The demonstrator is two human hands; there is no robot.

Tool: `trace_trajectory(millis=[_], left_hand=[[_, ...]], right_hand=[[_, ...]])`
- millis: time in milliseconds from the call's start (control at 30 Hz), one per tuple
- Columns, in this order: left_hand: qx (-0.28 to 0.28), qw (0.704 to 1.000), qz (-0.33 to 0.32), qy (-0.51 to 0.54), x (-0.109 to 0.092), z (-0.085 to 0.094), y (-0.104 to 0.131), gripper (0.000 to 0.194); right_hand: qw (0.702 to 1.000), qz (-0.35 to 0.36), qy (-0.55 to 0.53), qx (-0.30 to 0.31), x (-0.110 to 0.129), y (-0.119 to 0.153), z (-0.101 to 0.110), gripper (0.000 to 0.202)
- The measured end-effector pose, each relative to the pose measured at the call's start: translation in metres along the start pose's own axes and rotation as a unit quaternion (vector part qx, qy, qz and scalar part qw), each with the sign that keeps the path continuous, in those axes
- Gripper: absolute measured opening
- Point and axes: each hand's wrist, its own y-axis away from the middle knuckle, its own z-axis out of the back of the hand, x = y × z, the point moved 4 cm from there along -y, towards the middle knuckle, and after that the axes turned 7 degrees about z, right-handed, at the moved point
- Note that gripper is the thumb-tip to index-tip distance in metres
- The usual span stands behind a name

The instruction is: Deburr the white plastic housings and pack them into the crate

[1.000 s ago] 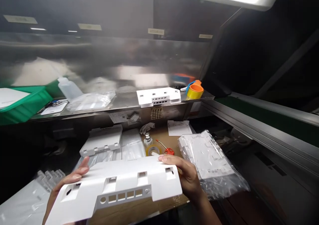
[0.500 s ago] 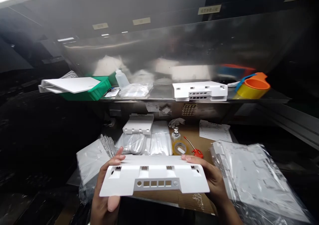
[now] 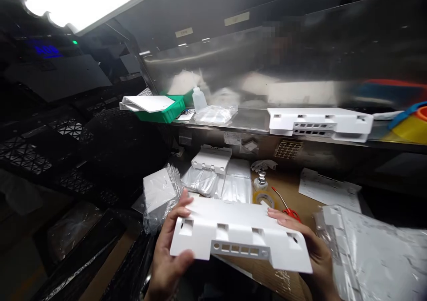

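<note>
I hold a flat white plastic cover [image 3: 233, 230] with square cut-outs and a row of port holes along its near edge. My left hand [image 3: 171, 252] grips its left end, thumb underneath at the near edge, fingers over the top. My right hand [image 3: 312, 247] holds its right end from below, fingers curled over the far edge. The cover hangs just above a brown cardboard sheet [image 3: 300, 203] on the bench.
A second white cover [image 3: 320, 123] lies on the metal shelf [image 3: 253, 125], beside a green bin [image 3: 162, 110], a bottle [image 3: 199, 100] and plastic bags. Bagged white parts lie at right [image 3: 376, 252] and left [image 3: 160, 194]. Tape roll [image 3: 265, 198], red tool [image 3: 290, 210], dark crates at left.
The view has swung left across the three frames, so the shelf and bagged parts shift right. Both hands keep hold of the white cover, which now tilts down to the right.
</note>
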Motion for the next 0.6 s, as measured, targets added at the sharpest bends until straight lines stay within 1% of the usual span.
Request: trace_trajectory(millis=[33,67,133,167,200,233,267,300,333,400,433,467,500,533,600], left_hand=[[-0.007,0.997,0.037,0.063,0.004,0.003,-0.002,0.058],[-0.009,0.988,0.087,0.126,0.008,0.006,-0.006,0.062],[0.005,0.954,0.215,0.207,0.017,0.006,-0.014,0.071],[0.024,0.935,0.278,0.219,0.020,0.004,-0.018,0.072],[0.049,0.917,0.328,0.221,0.022,0.001,-0.020,0.071],[0.075,0.904,0.355,0.224,0.022,-0.001,-0.023,0.071],[0.095,0.898,0.363,0.231,0.021,-0.004,-0.025,0.071],[0.107,0.896,0.355,0.243,0.019,-0.005,-0.026,0.071],[0.117,0.898,0.339,0.255,0.017,-0.006,-0.027,0.073],[0.141,0.905,0.305,0.261,0.013,-0.006,-0.027,0.076],[0.157,0.907,0.295,0.255,0.011,-0.006,-0.026,0.077],[0.171,0.907,0.294,0.247,0.010,-0.005,-0.025,0.078],[0.182,0.906,0.297,0.241,0.008,-0.004,-0.024,0.079],[0.189,0.903,0.304,0.239,0.007,-0.002,-0.024,0.079],[0.185,0.899,0.312,0.245,0.006,0.001,-0.024,0.080]], right_hand=[[1.000,0.021,0.005,0.004,0.002,0.003,-0.001,0.029],[0.999,0.044,0.011,0.008,0.005,0.005,-0.001,0.030],[0.995,0.096,0.023,0.016,0.013,0.009,-0.004,0.032],[0.992,0.122,0.033,0.022,0.017,0.010,-0.007,0.033],[0.988,0.141,0.048,0.030,0.020,0.012,-0.009,0.034],[0.986,0.149,0.068,0.040,0.020,0.013,-0.012,0.035],[0.985,0.143,0.090,0.045,0.019,0.014,-0.015,0.036],[0.986,0.120,0.108,0.039,0.016,0.014,-0.017,0.038],[0.990,0.080,0.116,0.020,0.011,0.015,-0.017,0.041],[0.995,-0.033,0.088,-0.036,0.000,0.018,-0.014,0.056],[0.992,-0.095,0.062,-0.062,-0.004,0.021,-0.012,0.061],[0.984,-0.155,0.034,-0.075,-0.007,0.024,-0.012,0.059],[0.976,-0.206,0.006,-0.077,-0.009,0.028,-0.011,0.052],[0.967,-0.242,-0.025,-0.070,-0.008,0.031,-0.012,0.046],[0.958,-0.272,-0.082,-0.046,-0.003,0.037,-0.012,0.041]])
